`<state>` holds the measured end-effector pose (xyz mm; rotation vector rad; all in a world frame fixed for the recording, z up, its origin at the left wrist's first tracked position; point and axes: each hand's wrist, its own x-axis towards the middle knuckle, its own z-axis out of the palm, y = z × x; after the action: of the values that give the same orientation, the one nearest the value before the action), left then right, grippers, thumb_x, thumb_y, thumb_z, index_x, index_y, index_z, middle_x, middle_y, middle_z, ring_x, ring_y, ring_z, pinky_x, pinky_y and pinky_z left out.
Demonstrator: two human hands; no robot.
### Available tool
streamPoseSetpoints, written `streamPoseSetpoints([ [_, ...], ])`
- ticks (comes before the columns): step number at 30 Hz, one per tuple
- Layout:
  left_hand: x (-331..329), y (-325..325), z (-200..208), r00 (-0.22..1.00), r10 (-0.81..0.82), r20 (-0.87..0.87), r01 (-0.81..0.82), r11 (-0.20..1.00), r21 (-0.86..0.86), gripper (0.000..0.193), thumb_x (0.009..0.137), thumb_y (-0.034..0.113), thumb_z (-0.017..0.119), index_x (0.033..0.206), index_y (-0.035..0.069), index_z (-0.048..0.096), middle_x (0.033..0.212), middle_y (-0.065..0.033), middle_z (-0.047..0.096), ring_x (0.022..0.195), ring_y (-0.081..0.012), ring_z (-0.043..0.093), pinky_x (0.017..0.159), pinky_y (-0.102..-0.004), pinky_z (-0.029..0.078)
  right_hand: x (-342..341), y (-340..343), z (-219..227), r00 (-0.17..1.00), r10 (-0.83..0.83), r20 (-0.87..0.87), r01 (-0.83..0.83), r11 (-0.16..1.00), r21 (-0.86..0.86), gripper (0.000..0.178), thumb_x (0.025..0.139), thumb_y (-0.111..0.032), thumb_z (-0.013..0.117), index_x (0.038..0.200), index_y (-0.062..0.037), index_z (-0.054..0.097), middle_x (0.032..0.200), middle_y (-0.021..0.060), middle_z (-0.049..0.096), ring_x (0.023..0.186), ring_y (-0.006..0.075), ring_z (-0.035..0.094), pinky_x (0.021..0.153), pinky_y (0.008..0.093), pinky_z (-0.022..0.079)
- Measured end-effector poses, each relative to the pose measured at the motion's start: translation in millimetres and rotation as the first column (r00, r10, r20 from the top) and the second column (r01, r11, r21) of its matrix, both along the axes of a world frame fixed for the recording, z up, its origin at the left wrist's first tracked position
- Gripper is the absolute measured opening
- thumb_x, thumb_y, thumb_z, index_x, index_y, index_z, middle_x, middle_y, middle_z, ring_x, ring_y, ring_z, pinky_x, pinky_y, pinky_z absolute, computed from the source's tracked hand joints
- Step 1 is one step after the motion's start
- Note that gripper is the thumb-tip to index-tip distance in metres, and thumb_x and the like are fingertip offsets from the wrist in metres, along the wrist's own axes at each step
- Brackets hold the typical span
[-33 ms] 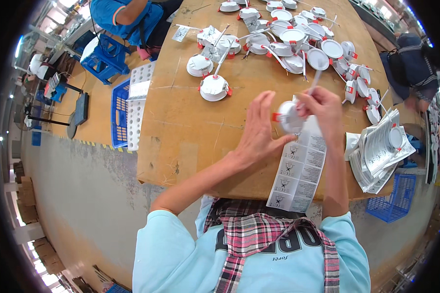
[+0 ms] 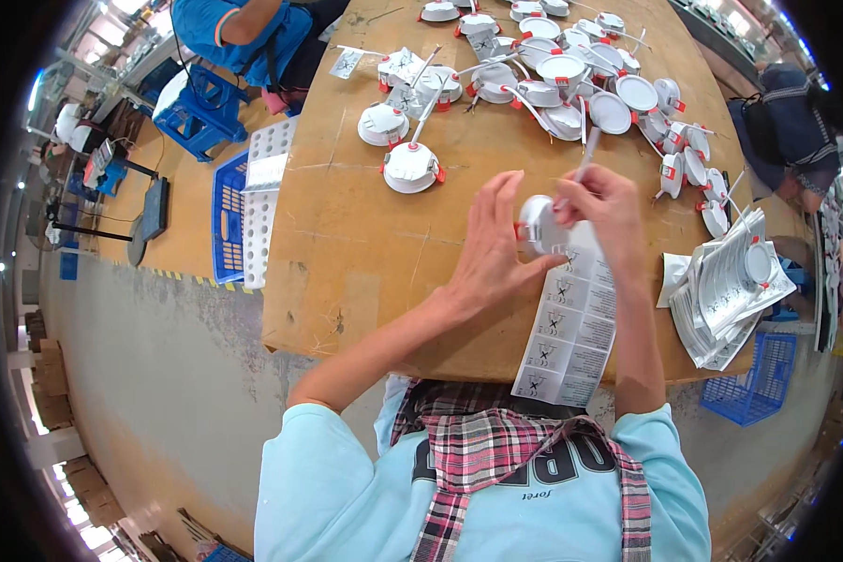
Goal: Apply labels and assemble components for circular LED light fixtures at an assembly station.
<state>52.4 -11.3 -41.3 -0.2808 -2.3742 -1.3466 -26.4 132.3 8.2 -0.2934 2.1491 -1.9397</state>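
Observation:
A round white downlight [image 2: 539, 223] with red clips is raised over the front of the table, its rim turned on edge. My right hand [image 2: 605, 206] pinches it near its white cable, which sticks up past the fingers. Beside it, my left hand [image 2: 485, 245] has its fingers stretched and its thumb apart, cupped around the lamp's left side. The thumb tip is at the lamp's lower edge; whether it presses there I cannot tell. Under the hands lies a label sheet [image 2: 571, 323] with printed symbols, overhanging the table's front edge.
Many white downlights [image 2: 559, 68] are heaped at the table's far side, and several stand at the left, one [image 2: 410, 169] nearest me. A stack of label sheets [image 2: 721, 298] lies at the right. Blue crates [image 2: 227, 220] flank the table [image 2: 347, 272]. A person in blue [image 2: 229, 33] sits far left.
The downlight has shifted slightly left, closer to my left palm, along with my right hand. The label sheet's top has moved slightly left too.

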Motion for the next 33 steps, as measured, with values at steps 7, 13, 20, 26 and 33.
streamPoseSetpoints([
  [7,-12,-49,-3,0.983,-0.109,0.147,0.135,0.974,-0.182,0.069,0.066,0.020,0.077,0.126,0.006,0.046,0.126,-0.0142,0.044,0.125,-0.0318,0.036,0.104,-0.0425,0.029,-4,-35,-15,0.994,0.103,0.026,-0.104,0.994,0.043,0.020,0.087,-0.013,0.064,0.089,0.0063,0.062,0.070,0.0059,0.064,0.056,0.0091,0.060,0.052,0.0204,0.049],
  [13,-12,-87,-17,0.965,-0.186,0.188,0.239,0.915,-0.326,0.077,0.069,0.029,0.075,0.133,0.003,0.039,0.134,-0.0158,0.038,0.130,-0.0350,0.030,0.109,-0.0430,0.025,-6,-39,-23,0.994,0.027,-0.110,-0.022,0.999,0.049,0.023,0.090,-0.017,0.060,0.097,0.0047,0.064,0.076,0.0067,0.066,0.064,0.0106,0.063,0.057,0.0234,0.051],
  [20,15,-76,20,1.000,0.006,0.023,-0.002,0.989,-0.149,0.058,0.077,0.012,0.068,0.129,0.000,0.043,0.128,-0.0191,0.044,0.121,-0.0328,0.043,0.102,-0.0409,0.035,-29,35,-39,0.914,-0.086,-0.398,0.214,0.933,0.291,0.020,0.088,-0.014,0.060,0.096,0.0036,0.065,0.089,0.0128,0.068,0.072,0.0193,0.065,0.067,0.0302,0.051],
  [26,13,-23,22,0.983,-0.173,0.062,0.177,0.983,-0.056,0.033,0.082,0.001,0.061,0.115,0.003,0.056,0.105,-0.0145,0.057,0.097,-0.0294,0.058,0.084,-0.0375,0.047,-27,67,-38,0.839,0.207,-0.503,0.197,0.747,0.636,0.020,0.085,-0.012,0.060,0.100,0.0013,0.063,0.099,0.0126,0.063,0.090,0.0255,0.060,0.082,0.0325,0.047],
  [33,7,13,13,0.884,-0.156,0.440,0.162,0.987,0.024,0.041,0.083,0.005,0.063,0.121,-0.004,0.049,0.098,-0.0157,0.060,0.086,-0.0239,0.063,0.073,-0.0342,0.052,-1,77,-23,0.866,0.258,-0.428,0.064,0.793,0.607,0.024,0.082,-0.014,0.061,0.101,-0.0005,0.061,0.098,0.0116,0.059,0.099,0.0278,0.054,0.084,0.0382,0.045],
])
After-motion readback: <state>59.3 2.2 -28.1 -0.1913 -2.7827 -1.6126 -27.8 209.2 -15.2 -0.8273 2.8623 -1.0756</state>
